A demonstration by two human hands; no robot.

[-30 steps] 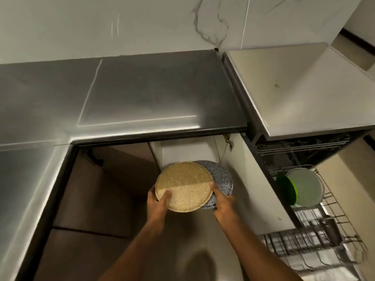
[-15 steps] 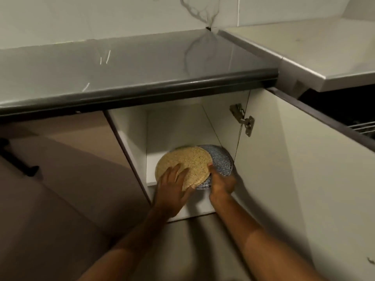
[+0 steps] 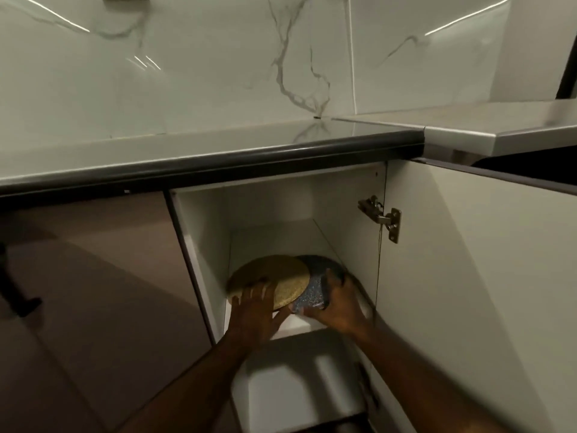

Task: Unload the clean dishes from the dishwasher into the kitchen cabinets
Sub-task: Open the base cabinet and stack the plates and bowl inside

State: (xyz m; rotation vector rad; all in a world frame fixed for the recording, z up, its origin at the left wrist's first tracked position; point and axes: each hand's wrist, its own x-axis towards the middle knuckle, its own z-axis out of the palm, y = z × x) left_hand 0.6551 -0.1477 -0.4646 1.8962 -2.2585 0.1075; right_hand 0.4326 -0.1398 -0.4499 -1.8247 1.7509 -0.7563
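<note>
While the left hand presses flat-fingered on the tan plate, the right hand grips the speckled blue plate at the cabinet shelf's front edge.

Both forearms reach forward and down. The left hand lies flat with its fingers spread. The right hand has its fingers curled in a grip.

My left hand lies on a tan plate w/ a grainy, matt face; the blue plate under it is speckled. Wall is glossy veined marble, countertop polished, cabinet inside smooth matt white, hinge bare metal.
</note>
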